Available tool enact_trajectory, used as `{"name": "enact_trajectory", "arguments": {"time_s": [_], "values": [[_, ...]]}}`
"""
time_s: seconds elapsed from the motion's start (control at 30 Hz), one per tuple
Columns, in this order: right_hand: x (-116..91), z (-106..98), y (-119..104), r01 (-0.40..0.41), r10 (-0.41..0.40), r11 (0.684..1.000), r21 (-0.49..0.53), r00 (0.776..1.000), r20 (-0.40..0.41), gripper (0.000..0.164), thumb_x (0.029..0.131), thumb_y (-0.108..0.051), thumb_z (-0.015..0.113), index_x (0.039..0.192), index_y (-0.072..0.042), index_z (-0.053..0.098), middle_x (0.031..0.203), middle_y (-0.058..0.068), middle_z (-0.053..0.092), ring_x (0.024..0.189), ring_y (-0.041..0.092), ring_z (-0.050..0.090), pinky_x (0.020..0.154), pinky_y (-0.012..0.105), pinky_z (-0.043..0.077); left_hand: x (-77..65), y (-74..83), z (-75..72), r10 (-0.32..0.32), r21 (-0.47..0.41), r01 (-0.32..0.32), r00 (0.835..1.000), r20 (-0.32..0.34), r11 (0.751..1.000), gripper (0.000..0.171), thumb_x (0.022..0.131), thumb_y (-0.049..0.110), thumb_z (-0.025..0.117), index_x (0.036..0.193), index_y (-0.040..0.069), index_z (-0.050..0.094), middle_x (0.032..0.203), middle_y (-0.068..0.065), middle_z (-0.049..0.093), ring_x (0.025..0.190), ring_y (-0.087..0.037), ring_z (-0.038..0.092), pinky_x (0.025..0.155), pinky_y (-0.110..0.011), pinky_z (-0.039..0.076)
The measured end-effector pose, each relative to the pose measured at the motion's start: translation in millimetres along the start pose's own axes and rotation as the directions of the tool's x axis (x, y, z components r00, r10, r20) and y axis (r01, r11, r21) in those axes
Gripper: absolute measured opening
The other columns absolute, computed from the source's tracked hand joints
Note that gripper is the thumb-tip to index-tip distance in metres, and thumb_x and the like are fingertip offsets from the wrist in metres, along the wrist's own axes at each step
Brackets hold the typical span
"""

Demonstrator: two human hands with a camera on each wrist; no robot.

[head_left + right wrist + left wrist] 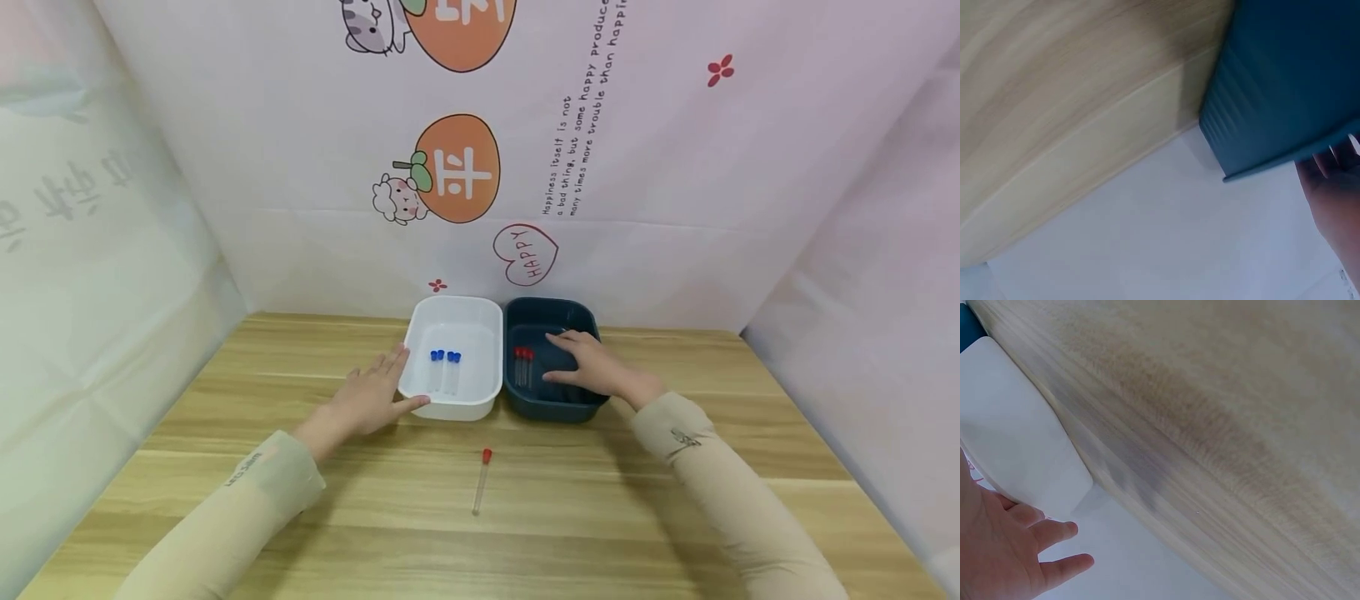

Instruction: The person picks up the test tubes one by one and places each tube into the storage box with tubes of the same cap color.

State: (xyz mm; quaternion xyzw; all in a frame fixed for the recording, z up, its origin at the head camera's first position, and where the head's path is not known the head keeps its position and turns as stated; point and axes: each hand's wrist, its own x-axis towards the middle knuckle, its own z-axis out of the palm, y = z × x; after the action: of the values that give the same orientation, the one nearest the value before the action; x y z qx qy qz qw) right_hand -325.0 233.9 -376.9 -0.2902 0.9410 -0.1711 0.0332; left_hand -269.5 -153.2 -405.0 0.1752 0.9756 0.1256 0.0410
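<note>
My left hand (369,398) lies at the near left side of a white plastic basin (491,400), fingers spread along its rim and holding nothing. Inside that basin are several clear tubes with blue caps (452,357). My right hand (596,367) reaches over the right rim of a dark blue basin (555,411), thumb and fingers apart with nothing between them. Left of its fingertips, tubes with red caps (523,354) lie on that basin's floor. One more red-capped tube (482,485) lies alone on the table in front of both basins.
The two basins stand side by side at the back of a wood-grain table (390,525). Right behind them rises a printed white cloth backdrop (637,267). Pale cloth also hangs at the left and right sides.
</note>
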Motion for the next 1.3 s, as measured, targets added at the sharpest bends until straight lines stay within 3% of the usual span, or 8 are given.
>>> {"name": "enact_trajectory", "arguments": {"time_s": [0.23,0.33,0.5,0.8,0.93,1.07,1.2,1.3], "values": [[-27,-3,-11,0.074,-0.075,0.997,-0.024,0.996,-0.048,0.072,0.097,-0.036,0.073,0.153,0.0,0.045,0.146,0.026,0.05,0.135,0.043,0.047,0.109,0.058,0.041,-3.3,0.0,-1.2,0.0,0.005,0.0,1.0,-0.001,1.0,0.1,0.099,0.068,0.049,0.163,0.0,0.013,0.169,-0.016,0.012,0.151,-0.045,0.021,0.114,-0.072,0.02],[-38,1,-18,0.11,-0.113,0.993,-0.037,0.988,-0.105,0.066,0.097,-0.035,0.073,0.15,-0.002,0.051,0.142,0.023,0.056,0.128,0.039,0.054,0.105,0.056,0.047,-4.2,0.0,-1.2,-0.001,0.004,0.001,1.0,-0.003,1.0,0.1,0.099,0.067,0.049,0.163,-0.001,0.013,0.169,-0.016,0.012,0.151,-0.045,0.021,0.114,-0.073,0.02],[-53,7,-31,0.165,-0.17,0.985,-0.043,0.959,-0.225,0.055,0.096,-0.027,0.075,0.142,-0.003,0.061,0.131,0.019,0.064,0.118,0.034,0.062,0.098,0.052,0.052,-3.8,0.0,-0.9,-0.006,0.001,0.006,1.0,-0.002,1.0,0.1,0.099,0.067,0.049,0.163,0.0,0.012,0.169,-0.016,0.012,0.151,-0.045,0.021,0.114,-0.073,0.02],[-71,29,-56,0.241,-0.259,0.966,-0.095,0.891,-0.372,0.043,0.09,-0.024,0.082,0.129,-0.008,0.072,0.117,0.008,0.07,0.109,0.025,0.067,0.088,0.042,0.058,-3.6,0.5,-0.7,-0.006,-0.004,0.006,1.0,-0.001,1.0,0.099,0.1,0.066,0.051,0.163,0.0,0.013,0.17,-0.016,0.012,0.151,-0.046,0.021,0.114,-0.073,0.02],[-75,37,-69,0.237,-0.249,0.968,-0.078,0.904,-0.347,0.043,0.089,-0.023,0.082,0.128,-0.008,0.072,0.118,0.007,0.07,0.109,0.024,0.066,0.09,0.041,0.058,-3.6,0.3,-0.8,-0.001,0.005,0.001,1.0,-0.001,1.0,0.103,0.098,0.071,0.047,0.163,0.0,0.013,0.17,-0.016,0.012,0.151,-0.045,0.021,0.113,-0.073,0.021],[-76,44,-80,0.21,-0.215,0.977,-0.046,0.938,-0.273,0.045,0.092,-0.027,0.08,0.131,-0.009,0.07,0.122,0.006,0.069,0.113,0.023,0.064,0.095,0.042,0.056,-2.8,0.4,-0.8,0.002,0.011,-0.002,1.0,0.001,1.0,0.103,0.097,0.072,0.046,0.163,0.0,0.013,0.17,-0.016,0.013,0.151,-0.045,0.021,0.113,-0.073,0.021],[-75,50,-87,0.172,-0.171,0.985,-0.008,0.975,-0.145,0.054,0.094,-0.036,0.077,0.138,-0.008,0.065,0.13,0.007,0.064,0.119,0.024,0.06,0.1,0.044,0.052,-2.5,0.9,-0.6,0.003,0.006,-0.003,1.0,-0.001,1.0,0.101,0.099,0.069,0.048,0.163,0.0,0.013,0.169,-0.017,0.013,0.151,-0.046,0.021,0.114,-0.073,0.02],[-73,56,-91,0.146,-0.146,0.989,0.009,0.988,-0.05,0.06,0.094,-0.041,0.075,0.14,-0.006,0.061,0.136,0.008,0.06,0.124,0.026,0.056,0.104,0.045,0.049,-2.4,0.7,-0.5,0.004,0.009,-0.004,1.0,0.0,1.0,0.101,0.099,0.07,0.048,0.163,0.0,0.013,0.17,-0.017,0.012,0.151,-0.046,0.021,0.114,-0.073,0.02]]}}
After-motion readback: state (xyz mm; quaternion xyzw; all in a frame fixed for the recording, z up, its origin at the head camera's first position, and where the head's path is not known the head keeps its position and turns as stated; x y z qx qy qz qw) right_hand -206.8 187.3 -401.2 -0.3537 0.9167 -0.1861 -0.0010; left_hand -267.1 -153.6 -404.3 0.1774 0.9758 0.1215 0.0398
